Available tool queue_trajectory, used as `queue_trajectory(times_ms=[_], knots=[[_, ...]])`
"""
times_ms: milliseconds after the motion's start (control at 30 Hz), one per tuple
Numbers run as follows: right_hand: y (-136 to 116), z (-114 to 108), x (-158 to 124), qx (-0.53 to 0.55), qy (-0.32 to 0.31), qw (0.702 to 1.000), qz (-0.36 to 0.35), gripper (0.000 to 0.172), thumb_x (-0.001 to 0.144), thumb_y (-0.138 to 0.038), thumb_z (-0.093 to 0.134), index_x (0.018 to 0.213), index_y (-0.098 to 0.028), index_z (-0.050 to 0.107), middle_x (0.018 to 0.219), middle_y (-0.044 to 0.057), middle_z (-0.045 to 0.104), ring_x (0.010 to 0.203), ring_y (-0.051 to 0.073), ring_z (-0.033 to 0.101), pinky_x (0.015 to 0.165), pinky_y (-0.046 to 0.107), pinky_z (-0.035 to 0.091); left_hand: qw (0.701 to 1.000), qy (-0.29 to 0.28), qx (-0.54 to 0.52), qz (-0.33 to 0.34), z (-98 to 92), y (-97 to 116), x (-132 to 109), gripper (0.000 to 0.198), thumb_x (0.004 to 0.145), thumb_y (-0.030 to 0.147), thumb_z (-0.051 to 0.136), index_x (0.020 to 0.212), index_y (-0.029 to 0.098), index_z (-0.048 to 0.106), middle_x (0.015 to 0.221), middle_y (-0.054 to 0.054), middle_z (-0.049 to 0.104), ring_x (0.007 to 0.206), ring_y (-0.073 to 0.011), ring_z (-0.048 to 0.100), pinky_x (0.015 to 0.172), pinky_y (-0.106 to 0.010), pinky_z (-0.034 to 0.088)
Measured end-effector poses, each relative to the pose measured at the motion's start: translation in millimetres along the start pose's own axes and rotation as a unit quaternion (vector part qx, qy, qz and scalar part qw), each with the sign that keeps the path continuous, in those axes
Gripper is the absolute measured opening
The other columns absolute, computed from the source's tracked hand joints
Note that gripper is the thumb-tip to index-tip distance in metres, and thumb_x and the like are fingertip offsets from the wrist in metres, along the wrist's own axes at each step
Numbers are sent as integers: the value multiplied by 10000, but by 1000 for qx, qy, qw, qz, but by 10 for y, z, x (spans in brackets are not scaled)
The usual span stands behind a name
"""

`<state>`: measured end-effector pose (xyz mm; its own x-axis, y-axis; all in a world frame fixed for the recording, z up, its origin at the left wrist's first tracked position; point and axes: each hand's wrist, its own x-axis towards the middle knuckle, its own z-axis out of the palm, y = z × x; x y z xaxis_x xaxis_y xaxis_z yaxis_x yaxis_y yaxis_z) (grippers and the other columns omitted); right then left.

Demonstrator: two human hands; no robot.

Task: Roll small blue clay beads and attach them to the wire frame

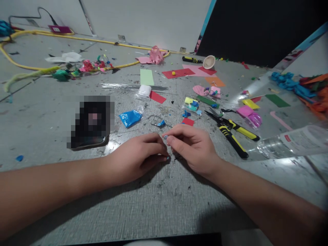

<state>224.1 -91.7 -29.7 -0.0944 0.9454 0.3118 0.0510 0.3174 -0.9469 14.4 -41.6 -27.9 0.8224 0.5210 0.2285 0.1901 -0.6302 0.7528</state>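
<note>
My right hand is closed in a pinch on a small pale bluish-white piece between thumb and forefinger. Close beside it, my left hand has its fingers curled down towards the mat, with a tiny blue bit at the fingertips. Just beyond both hands lies a bent wire loop with a blue lump on it. A shiny blue packet rests behind my left hand. Black-and-yellow pliers lie with jaws apart to the right of my right hand.
A phone, partly blurred out, lies at left. At right are a clear bottle on its side and a pink packet. Farther back are thin wires, a white packet, coloured paper pieces and a yellow cable.
</note>
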Motion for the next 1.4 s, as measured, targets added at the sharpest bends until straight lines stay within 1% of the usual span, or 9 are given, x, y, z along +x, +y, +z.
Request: queue_trajectory(times_ms=[67, 167, 300, 400, 600, 933, 1067, 1200, 1400], knots=[[-25, -9, -1, -20, 11, 1000, -20, 78, 948, -198, 729, 900, -210, 789, 818, 7, 758, 765, 143, 691, 690, 286, 557, 1000, -15, -16, 16, -60, 36, 28, 150, 1034, 175, 644, 1035, 183, 794, 1012, -77, 739, 932, -195, 709, 846, -309, 562], [-57, -23, -6, -59, 25, 997, -48, 82, 949, -197, 718, 899, -216, 781, 804, 3, 751, 733, 144, 676, 654, 285, 543, 991, 25, -131, -14, -123, 87, 63, 123, 1024, 158, 663, 956, 178, 763, 934, -45, 738, 893, -169, 701, 842, -285, 565], [-99, -35, -27, -104, 27, 988, -107, 131, 974, -172, 664, 967, -222, 785, 817, 9, 742, 724, 146, 665, 665, 300, 545, 951, 57, -293, -86, -120, 100, 71, 117, 1010, 228, 729, 918, 162, 756, 869, -24, 693, 733, -127, 635, 689, -248, 552], [-132, -31, -45, -127, 23, 981, -148, 158, 985, -152, 631, 981, -224, 771, 820, 14, 738, 709, 146, 652, 663, 310, 543, 932, 57, -341, -103, -108, 79, 75, 191, 974, 336, 810, 911, 161, 765, 829, -12, 670, 677, -114, 608, 647, -246, 541], [-135, -1, -44, -159, 8, 969, -190, 94, 923, -164, 741, 982, -237, 744, 759, -7, 715, 653, 140, 611, 588, 289, 510, 933, 55, -343, -97, -126, 46, 87, 328, 961, 468, 817, 843, 167, 761, 750, -5, 645, 711, -133, 615, 691, -263, 543], [-116, 11, -43, -181, 38, 966, -179, 85, 925, -187, 794, 952, -244, 737, 745, -18, 713, 648, 139, 626, 613, 290, 520, 936, 42, -336, -100, -138, 71, 61, 176, 967, 358, 821, 970, 182, 819, 860, -36, 721, 744, -141, 660, 712, -269, 581], [-114, 14, -43, -197, 40, 961, -189, 72, 929, -194, 794, 947, -244, 745, 739, -17, 709, 648, 142, 620, 623, 297, 526, 940, 44, -322, -104, -130, 72, 77, 190, 952, 366, 835, 936, 180, 801, 836, -37, 720, 782, -164, 681, 748, -292, 589], [-124, 26, -58, -195, 35, 963, -183, 62, 949, -177, 741, 965, -236, 755, 744, -5, 703, 659, 149, 617, 609, 302, 514, 936, 66, -327, -116, -120, 43, 76, 205, 944, 364, 843, 875, 178, 791, 771, -9, 676, 741, -141, 641, 728, -270, 558], [-122, 21, -93, -162, 33, 974, -153, 174, 970, -155, 651, 1063, -216, 785, 804, 24, 711, 754, 173, 646, 635, 313, 529, 928, 115, -309, -172, -96, 20, 55, 168, 955, 332, 817, 881, 184, 789, 749, 9, 665, 688, -115, 590, 650, -234, 498]])
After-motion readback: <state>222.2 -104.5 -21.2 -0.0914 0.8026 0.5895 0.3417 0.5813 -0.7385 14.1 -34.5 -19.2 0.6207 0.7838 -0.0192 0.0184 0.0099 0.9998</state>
